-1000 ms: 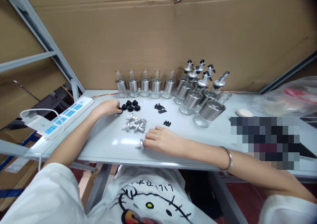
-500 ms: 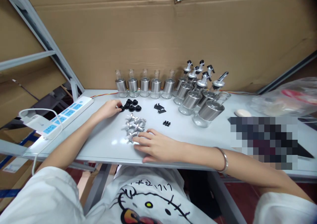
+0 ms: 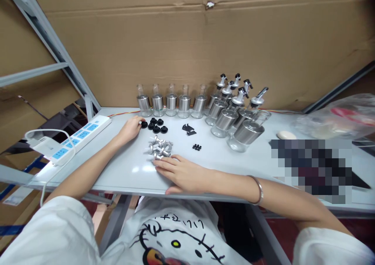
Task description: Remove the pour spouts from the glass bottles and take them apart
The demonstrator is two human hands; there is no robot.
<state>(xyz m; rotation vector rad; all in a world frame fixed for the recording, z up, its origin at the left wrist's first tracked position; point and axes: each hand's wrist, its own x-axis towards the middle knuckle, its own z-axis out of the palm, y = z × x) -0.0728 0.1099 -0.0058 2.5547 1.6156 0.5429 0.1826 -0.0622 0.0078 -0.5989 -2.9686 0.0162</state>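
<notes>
My left hand (image 3: 131, 129) rests on the table with its fingertips at the leftmost black stopper (image 3: 144, 124). Its fingers are loosely bent and enclose nothing. Beside it lie several more black stoppers (image 3: 156, 129) in a small cluster. My right hand (image 3: 185, 174) lies flat and open, palm down, near the table's front edge. Its fingertips touch the near side of a pile of silver pourer spouts (image 3: 159, 147). Flat black levers (image 3: 189, 129) and a group of tiny black caps (image 3: 197, 147) lie to the right of these parts.
Glass bottles with steel sleeves (image 3: 171, 102) stand in a row along the cardboard wall (image 3: 140, 42). Bottles fitted with pourers (image 3: 245, 132) are grouped to their right. A power strip (image 3: 79, 138) lies at left; a white oval object (image 3: 286, 135) and plastic bag (image 3: 336, 116) at right.
My left hand has shifted slightly away from me, and the leftmost stopper with it. My right hand has slid a little left, and the nearest spouts now sit closer to the pile.
</notes>
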